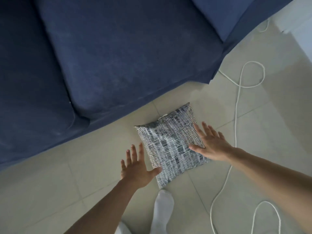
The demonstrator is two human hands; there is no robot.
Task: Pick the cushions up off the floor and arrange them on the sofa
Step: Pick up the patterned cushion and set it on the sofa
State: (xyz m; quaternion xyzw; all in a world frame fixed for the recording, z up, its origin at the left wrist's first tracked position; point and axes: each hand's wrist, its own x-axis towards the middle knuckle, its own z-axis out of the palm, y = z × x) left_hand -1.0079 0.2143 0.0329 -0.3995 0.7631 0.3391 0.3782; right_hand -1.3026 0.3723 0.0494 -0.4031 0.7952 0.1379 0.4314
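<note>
A square cushion [170, 142] with a blue, grey and white woven pattern lies flat on the pale tiled floor, just in front of the dark blue sofa [104, 53]. My left hand [137, 168] is spread open at the cushion's left edge, its thumb touching the lower left side. My right hand [212, 146] is spread open over the cushion's right edge, thumb resting on the fabric. Neither hand has closed on it. The sofa's seat cushions carry nothing in view.
A white cable [236, 115] loops across the floor to the right of the cushion and runs toward the lower edge. My foot in a white sock [163, 210] stands just below the cushion. A white wall or furniture edge [300, 31] is at top right.
</note>
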